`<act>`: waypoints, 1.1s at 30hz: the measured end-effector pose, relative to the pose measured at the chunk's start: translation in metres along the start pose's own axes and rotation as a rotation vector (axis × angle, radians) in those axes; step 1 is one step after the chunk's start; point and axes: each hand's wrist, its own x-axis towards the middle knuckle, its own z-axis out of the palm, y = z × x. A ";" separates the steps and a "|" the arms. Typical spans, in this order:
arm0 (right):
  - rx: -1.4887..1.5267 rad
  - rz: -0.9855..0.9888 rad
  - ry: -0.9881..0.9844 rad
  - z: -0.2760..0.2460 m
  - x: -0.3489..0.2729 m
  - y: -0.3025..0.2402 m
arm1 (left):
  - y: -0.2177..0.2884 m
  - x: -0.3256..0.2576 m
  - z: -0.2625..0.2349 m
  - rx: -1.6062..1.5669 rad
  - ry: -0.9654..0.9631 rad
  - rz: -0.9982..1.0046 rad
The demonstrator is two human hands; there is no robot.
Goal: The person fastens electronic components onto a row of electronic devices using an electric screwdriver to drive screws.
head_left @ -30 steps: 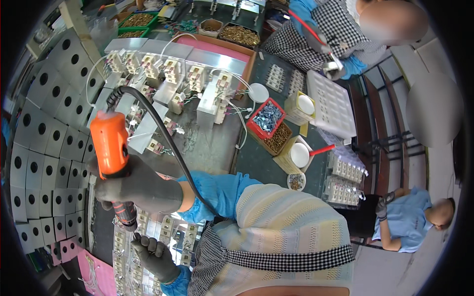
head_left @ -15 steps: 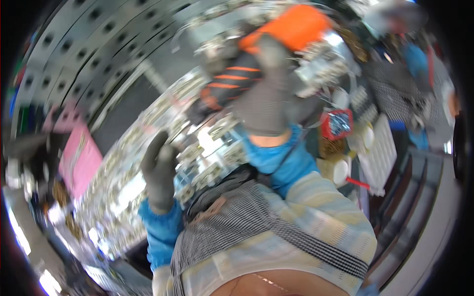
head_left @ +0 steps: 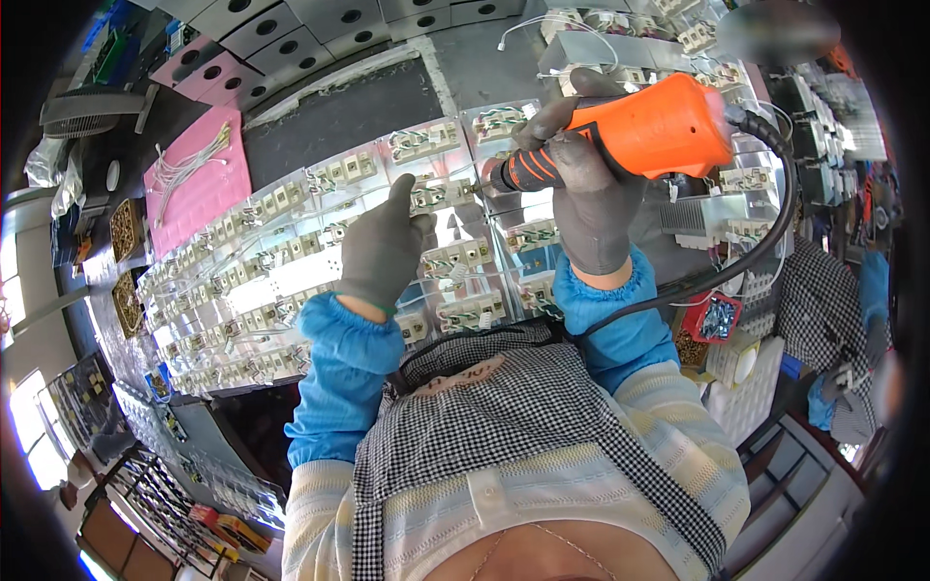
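Observation:
My right hand [head_left: 581, 198], in a grey glove, grips an orange electric screwdriver [head_left: 644, 131] with a black cable, its tip pointing left at a shiny metal plate [head_left: 455, 228] carrying small white terminal blocks. My left hand [head_left: 383, 247], also gloved, rests flat on that plate with one finger raised beside a terminal block [head_left: 431, 194]. Blue sleeve covers reach to both wrists.
Rows of the same metal plates with terminal blocks [head_left: 242, 281] run to the left. A pink mat [head_left: 199, 179] with white wires lies behind them, grey perforated trays [head_left: 291, 24] beyond. A red box of screws [head_left: 712, 318] sits at right, near another person's sleeve [head_left: 872, 290].
The view has swung round and steadied. The screwdriver has come from upright at the left to lying level over the plates, and my left hand now rests on a plate.

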 end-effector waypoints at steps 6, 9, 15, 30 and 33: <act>0.004 0.006 -0.055 -0.001 0.001 0.020 | -0.002 0.011 0.016 0.089 -0.018 -0.042; -0.189 0.085 -0.171 0.005 0.005 0.012 | -0.004 0.009 0.019 0.089 -0.013 -0.057; -0.206 0.061 -0.253 0.009 -0.003 0.030 | -0.008 0.007 0.026 0.092 0.021 -0.029; 0.270 0.038 -0.359 0.011 0.026 -0.044 | 0.004 -0.015 -0.022 -0.725 -0.152 -0.152; 0.399 -0.124 -0.119 0.009 0.027 -0.056 | 0.010 -0.015 -0.027 -1.154 -0.320 -0.140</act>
